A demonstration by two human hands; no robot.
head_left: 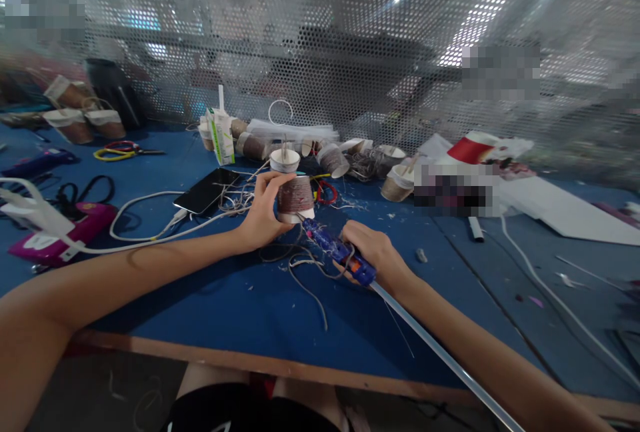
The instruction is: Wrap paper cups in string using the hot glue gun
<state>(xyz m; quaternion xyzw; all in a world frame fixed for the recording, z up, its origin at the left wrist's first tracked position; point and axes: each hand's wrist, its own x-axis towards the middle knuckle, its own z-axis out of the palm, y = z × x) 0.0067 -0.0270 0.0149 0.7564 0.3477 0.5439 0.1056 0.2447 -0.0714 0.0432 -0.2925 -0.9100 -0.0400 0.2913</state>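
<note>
My left hand (265, 212) grips a paper cup (296, 197) wound with brown cord, holding it upside down with its white rim at the bottom. In my right hand (373, 252) is a blue hot glue gun (327, 242), its nozzle close to the cup's lower edge; whether it touches I cannot tell. A long clear glue stick (440, 345) sticks out of the gun's back end toward the lower right. Loose cord (313, 272) trails on the table below the cup and around the gun. Just behind the held cup stands a white-rimmed cup (285, 161).
A phone (206, 192) on a white cable lies left of my hands, near a magenta device (65, 235). Scissors (125, 151) lie farther back. Several cord-wrapped cups, a green-white carton (221, 137) and papers line the mesh screen (320, 39). The blue table's front edge (225, 365) runs close to my lap.
</note>
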